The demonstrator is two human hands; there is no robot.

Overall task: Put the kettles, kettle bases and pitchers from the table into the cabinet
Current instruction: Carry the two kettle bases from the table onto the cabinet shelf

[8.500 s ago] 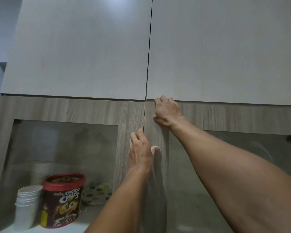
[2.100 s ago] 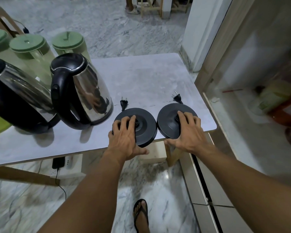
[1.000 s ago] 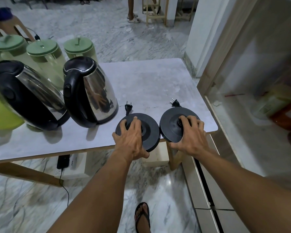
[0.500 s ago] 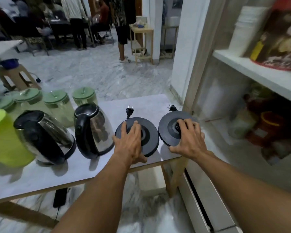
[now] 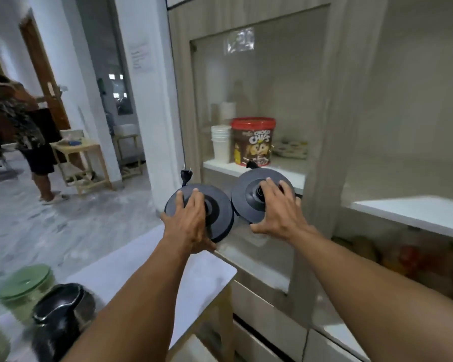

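My left hand (image 5: 190, 222) grips one round black kettle base (image 5: 219, 218), its plug (image 5: 186, 175) sticking up behind it. My right hand (image 5: 279, 214) grips a second black kettle base (image 5: 246, 201). Both bases are held in the air, tilted, in front of the open cabinet's white shelf (image 5: 288, 171). A steel kettle with a black lid (image 5: 60, 317) and a green-lidded pitcher (image 5: 24, 286) stand on the table (image 5: 209, 273) at the lower left.
On the shelf stand a red Choco Chips tub (image 5: 253, 141), stacked white cups (image 5: 220, 143) and a patterned plate (image 5: 290, 150). A wooden cabinet post (image 5: 327, 152) rises right of the opening. A person (image 5: 24, 126) stands by a small wooden table at the far left.
Both hands have lifted the two kettle bases off the table and carried them up toward the cabinet shelf. My view has swung up from the table to the cabinet.
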